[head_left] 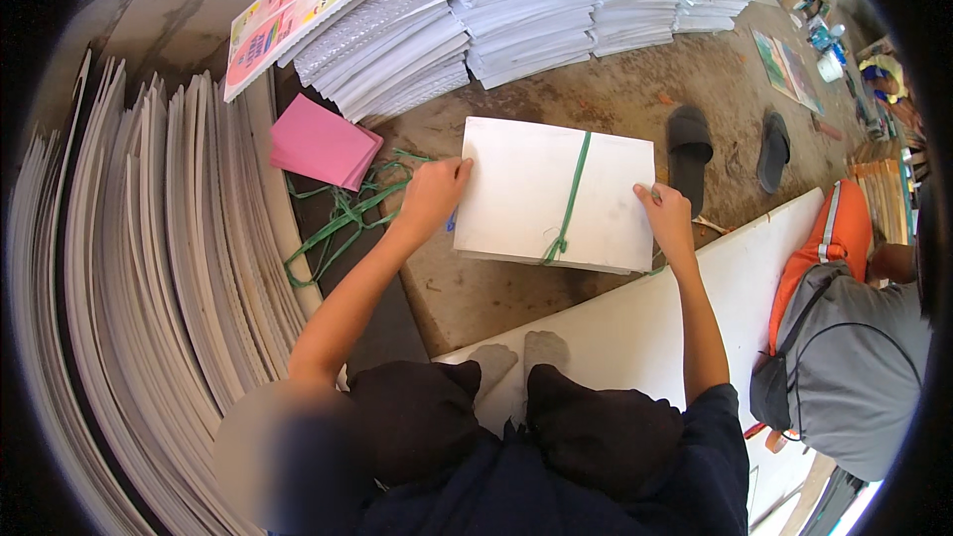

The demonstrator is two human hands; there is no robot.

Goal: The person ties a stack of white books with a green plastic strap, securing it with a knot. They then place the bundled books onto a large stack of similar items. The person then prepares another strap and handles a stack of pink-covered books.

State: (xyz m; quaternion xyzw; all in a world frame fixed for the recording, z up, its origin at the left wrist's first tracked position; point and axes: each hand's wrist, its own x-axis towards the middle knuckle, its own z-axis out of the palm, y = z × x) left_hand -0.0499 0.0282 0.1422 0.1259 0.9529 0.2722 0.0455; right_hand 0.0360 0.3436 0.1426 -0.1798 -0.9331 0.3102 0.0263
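A bundle of white card sheets (511, 184) is in front of me, with a green string (574, 194) tied across it and knotted at its near edge. My left hand (434, 197) grips the bundle's left side, with the thumb along the edge. At the opposite side my right hand (665, 216) has its fingers curled against the right edge. To the left of my left hand lie a few pink cards (323, 142) and a tangle of loose green string (347, 218). The underside of the bundle is hidden.
Tall stacks of white sheets (531, 15) line the far side, with a printed colourful board (293, 15) on the left one. Large upright boards (184, 238) crowd my left. Dark slippers (687, 159) rest on the floor. A person in grey (859, 367) sits at the right.
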